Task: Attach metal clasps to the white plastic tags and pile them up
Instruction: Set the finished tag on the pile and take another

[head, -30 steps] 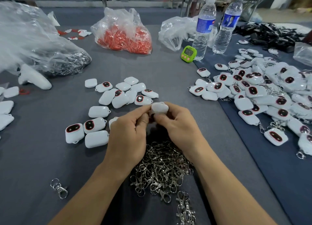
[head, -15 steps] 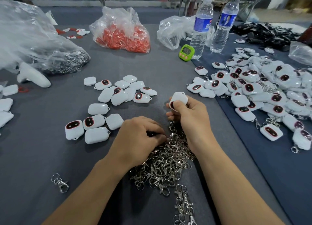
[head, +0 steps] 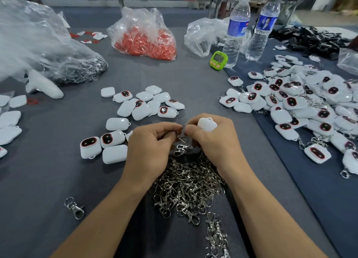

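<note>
White tag [head: 206, 124] is up in my right grip [head: 213, 141], fingers curled round it, held over mid-counter [head: 193, 83] a bit toward the near edge. A small loop seems to show at the tag's top edge. My left grip [head: 149, 147] is closed to a pinch, thumb & forefinger on a metal clasp [head: 183, 138] that hangs b/w the two hands, just above the clasp heap [head: 189, 182]. A second clasp [head: 183, 148] dangles right under it; can't tell if it's snagged on.

Step in hand, as I read it: get the clasp onto the tag's loop. To do it well I'd first shake off any hanger-on. Then I'd roll the tag so the loop faces the clasp and keep a firm hold on the tag. The left does the fine threading, w/ a check that the clasp has closed before letting go.

Pose: both forearms come in from the near edge and converge. Wrists are low over the heap, backs of hands up, fingertips almost meeting.

Outward: bare tags [head: 143, 104] lie just left & beyond the hands. The finished pile [head: 302, 106] lies toward the right edge on the darker mat [head: 319, 199], so that's where this one should go.
</note>
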`<state>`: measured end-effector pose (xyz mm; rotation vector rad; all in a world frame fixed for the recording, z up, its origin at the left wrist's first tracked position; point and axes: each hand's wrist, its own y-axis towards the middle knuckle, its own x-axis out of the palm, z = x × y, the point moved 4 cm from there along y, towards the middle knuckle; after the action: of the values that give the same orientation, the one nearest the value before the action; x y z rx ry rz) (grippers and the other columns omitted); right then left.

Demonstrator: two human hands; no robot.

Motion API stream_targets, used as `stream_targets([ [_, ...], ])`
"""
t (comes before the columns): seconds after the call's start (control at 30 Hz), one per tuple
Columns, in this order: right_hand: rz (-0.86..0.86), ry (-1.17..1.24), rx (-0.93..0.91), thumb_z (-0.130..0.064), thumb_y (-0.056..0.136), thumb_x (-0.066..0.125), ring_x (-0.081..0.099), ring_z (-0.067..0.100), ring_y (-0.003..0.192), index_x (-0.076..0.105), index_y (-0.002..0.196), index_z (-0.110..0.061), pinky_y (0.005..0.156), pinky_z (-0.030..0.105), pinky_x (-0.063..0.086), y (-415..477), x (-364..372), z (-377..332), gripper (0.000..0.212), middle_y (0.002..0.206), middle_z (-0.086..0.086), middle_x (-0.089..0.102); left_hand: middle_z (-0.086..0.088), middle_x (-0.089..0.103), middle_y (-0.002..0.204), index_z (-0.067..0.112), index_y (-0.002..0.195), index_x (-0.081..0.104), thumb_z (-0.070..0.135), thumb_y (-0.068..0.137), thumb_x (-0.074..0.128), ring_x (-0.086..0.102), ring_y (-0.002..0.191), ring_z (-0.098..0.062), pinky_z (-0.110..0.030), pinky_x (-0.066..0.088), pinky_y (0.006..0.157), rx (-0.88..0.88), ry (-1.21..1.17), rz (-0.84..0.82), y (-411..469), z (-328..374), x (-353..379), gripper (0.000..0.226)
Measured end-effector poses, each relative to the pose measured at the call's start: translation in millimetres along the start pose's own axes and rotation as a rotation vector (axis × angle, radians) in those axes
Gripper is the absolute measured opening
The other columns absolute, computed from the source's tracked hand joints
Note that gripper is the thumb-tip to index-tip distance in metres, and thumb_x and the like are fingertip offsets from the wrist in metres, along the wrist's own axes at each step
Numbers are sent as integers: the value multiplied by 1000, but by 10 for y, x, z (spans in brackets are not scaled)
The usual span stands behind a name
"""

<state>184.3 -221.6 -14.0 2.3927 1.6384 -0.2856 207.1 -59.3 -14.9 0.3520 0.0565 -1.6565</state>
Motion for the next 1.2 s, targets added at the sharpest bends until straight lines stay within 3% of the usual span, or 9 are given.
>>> stream_targets([
  [0.17,-93,-76,-39,-34,66,75,68,4,63,79,77,-40,64,34,59,-51,53,-31,13,68,-12,74,22,75,75,41,79,79,13,82,81,72,72,1,-17,56,70,52,31,76,-23,66,-53,28],
  [0.37,-86,-29,-50,-31,68,75,74,17,71,80,76,-35,67,49,64,-51,48,-34,10,70,-6,75,19,76,76,38,80,79,10,78,84,73,72,-1,-12,54,67,58,-24,92,-7,100,-72,29],
  [0.47,-45,-42,-73,-33,70,75,70,10,65,80,73,-35,66,41,63,-62,36,-46,6,66,-8,74,14,77,77,32,83,80,2,82,80,74,73,-2,-11,54,66,10,-89,54,6,74,-43,30],
  [0.63,-1,-17,-102,-27,71,75,59,4,55,77,69,-34,57,28,48,-57,-8,-40,7,57,-9,67,15,78,80,29,88,82,7,85,76,74,79,-3,-23,58,76,-1,-33,29,2,60,6,23],
  [0.83,-5,4,-94,-27,70,74,57,4,54,77,68,-34,57,27,44,-41,9,-29,8,55,-10,65,15,77,76,33,81,80,12,79,85,74,72,-5,-19,59,70,43,-6,49,-2,65,-32,21],
  [1.2,-57,94,-34,-22,69,74,58,10,52,78,68,-26,52,29,47,-41,6,-1,6,56,-4,66,13,75,69,37,79,79,11,77,83,72,65,-6,-16,55,62,47,12,19,-24,85,-4,26],
])
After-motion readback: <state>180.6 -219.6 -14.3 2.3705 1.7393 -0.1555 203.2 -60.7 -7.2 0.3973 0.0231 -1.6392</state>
